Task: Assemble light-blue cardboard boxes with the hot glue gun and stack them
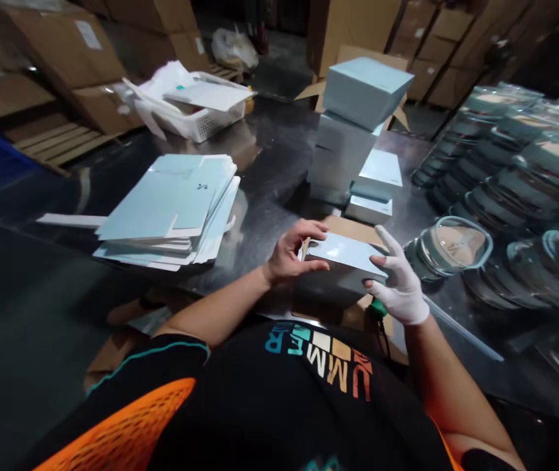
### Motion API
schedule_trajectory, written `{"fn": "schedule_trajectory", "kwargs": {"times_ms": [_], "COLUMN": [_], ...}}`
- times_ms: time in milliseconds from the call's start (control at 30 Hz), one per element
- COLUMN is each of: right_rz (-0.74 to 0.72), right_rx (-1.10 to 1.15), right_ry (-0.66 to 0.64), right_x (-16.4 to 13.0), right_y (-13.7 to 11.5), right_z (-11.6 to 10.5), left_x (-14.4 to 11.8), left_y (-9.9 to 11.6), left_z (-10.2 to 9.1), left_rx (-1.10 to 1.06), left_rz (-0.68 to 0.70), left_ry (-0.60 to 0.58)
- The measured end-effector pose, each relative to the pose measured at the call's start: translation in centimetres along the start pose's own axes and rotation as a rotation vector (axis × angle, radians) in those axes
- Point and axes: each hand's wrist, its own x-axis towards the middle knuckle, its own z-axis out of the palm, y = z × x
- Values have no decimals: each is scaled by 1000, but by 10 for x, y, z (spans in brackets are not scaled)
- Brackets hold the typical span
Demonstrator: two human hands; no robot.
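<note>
Between my two hands, close to my body, is a pale blue and white cardboard box [341, 252]. The bare fingers of my left hand [296, 252] grip its left end, thumb low on the near side. My right hand [397, 281], in a white glove with bare fingertips, holds the right end. Brown cardboard [336, 226] shows just behind the box. Under my right palm is a green object [376, 309], mostly hidden. Farther back stand stacked pale blue boxes [368, 91], with smaller boxes [380, 173] beside them.
Flat pale blue box blanks [162, 196] are piled on the dark table [274, 137] at left. A white basket [211, 124] of papers stands behind them. Glass containers with lids [461, 245] are stacked along the right. Brown cartons [58, 39] stand beyond the table.
</note>
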Motion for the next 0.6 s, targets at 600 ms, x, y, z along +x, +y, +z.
{"fn": "schedule_trajectory", "kwargs": {"times_ms": [600], "right_rz": [122], "right_rx": [-26], "right_ry": [-43], "right_x": [-14], "right_y": [-7], "right_z": [21], "left_x": [27], "left_y": [20], "left_z": [-25], "left_rx": [186], "left_rz": [248], "left_ry": [-570]}}
